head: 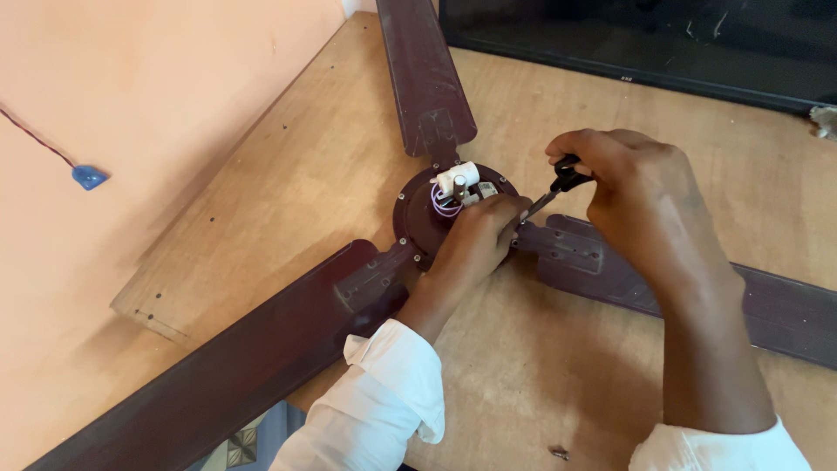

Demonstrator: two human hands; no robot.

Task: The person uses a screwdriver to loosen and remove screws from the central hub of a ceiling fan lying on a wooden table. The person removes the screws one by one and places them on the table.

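Ceiling fan point(418, 253) lies flat on the wooden table point(558, 366), motor hub point(436, 214) open, white capacitor point(457, 177) and wires exposed. My left hand point(475, 240) grips the hub; my right hand point(632, 196) is closed on a screwdriver point(549, 194), tip at the hub edge. All three blades are attached; I judge the work mid-way.

We see a worn plywood tabletop point(558, 366), peach wall point(131, 78), black flat screen point(645, 39) behind, patterned floor tiles point(240, 449) below

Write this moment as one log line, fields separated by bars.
left hand: on ceiling fan hub | right hand: grips screwdriver, tip at hub | surface: wooden board
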